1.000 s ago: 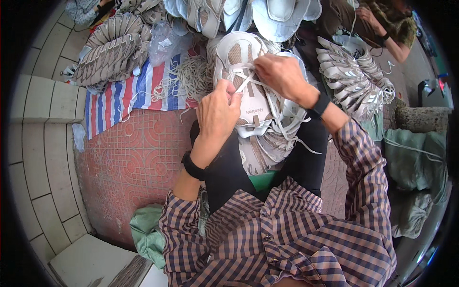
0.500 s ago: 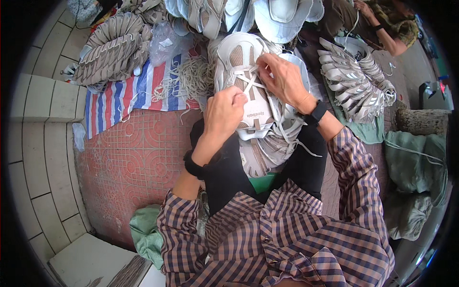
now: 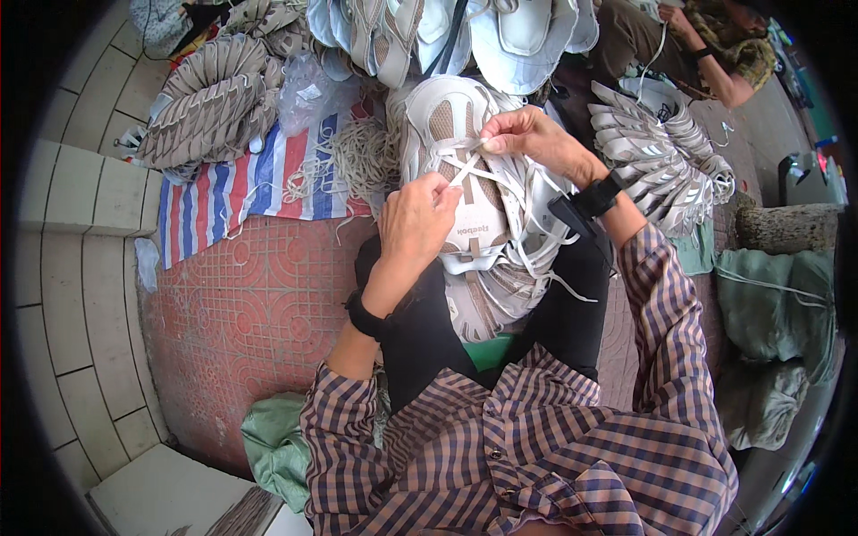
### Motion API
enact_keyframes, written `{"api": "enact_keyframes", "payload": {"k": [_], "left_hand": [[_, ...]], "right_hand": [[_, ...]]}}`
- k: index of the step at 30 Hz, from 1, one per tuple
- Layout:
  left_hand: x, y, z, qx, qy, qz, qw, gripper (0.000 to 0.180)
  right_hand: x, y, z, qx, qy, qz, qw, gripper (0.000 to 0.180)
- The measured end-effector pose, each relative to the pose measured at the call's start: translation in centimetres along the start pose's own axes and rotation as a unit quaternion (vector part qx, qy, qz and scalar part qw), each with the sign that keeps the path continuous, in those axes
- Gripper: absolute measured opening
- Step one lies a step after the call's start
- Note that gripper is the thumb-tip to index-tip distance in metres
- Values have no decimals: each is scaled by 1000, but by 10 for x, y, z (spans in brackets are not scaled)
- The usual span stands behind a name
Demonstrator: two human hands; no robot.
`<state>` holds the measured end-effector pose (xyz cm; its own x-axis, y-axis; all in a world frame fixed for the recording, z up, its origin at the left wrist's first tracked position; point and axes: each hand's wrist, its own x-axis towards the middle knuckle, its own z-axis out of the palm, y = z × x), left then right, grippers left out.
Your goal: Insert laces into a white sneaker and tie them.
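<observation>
A beige and white shoe upper (image 3: 475, 225) lies in front of me above my lap, toe part away from me. A white shoelace (image 3: 466, 168) crosses over its tongue. My left hand (image 3: 418, 213) is closed at the left edge of the opening, thumb and finger pinched on the lace. At the right eyelet row, my right hand (image 3: 536, 143) pinches the lace between thumb and fingertips. Loose lace ends hang over the right side of the upper. Beneath it are more shoe uppers (image 3: 492, 304), partly hidden, resting between my knees.
Stacked uppers stand at the far left (image 3: 210, 107) and right (image 3: 657, 152). A heap of white laces (image 3: 357, 156) lies on a striped sheet (image 3: 201, 210). More uppers (image 3: 527, 45) are piled ahead. Green sacks (image 3: 773, 290) sit at right. Another person's hand (image 3: 677, 20) holds a lace, far right.
My right hand has shifted slightly to the right, and its fingertips are now pinched at the lace. My left hand stays near the same spot. The upper sits slightly lower in view.
</observation>
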<state>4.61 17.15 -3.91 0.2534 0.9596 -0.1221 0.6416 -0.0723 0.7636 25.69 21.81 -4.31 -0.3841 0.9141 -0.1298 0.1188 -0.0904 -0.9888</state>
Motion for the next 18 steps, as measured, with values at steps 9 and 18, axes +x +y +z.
{"api": "enact_keyframes", "payload": {"k": [9,18], "left_hand": [[3,7,7,57,72,56,994,20],[1,3,-1,105,80,133,982,16]], "right_hand": [[5,-15,-1,16,-77,-4,997,17],[-16,-26,16,-360,89,-92,924,44]]}}
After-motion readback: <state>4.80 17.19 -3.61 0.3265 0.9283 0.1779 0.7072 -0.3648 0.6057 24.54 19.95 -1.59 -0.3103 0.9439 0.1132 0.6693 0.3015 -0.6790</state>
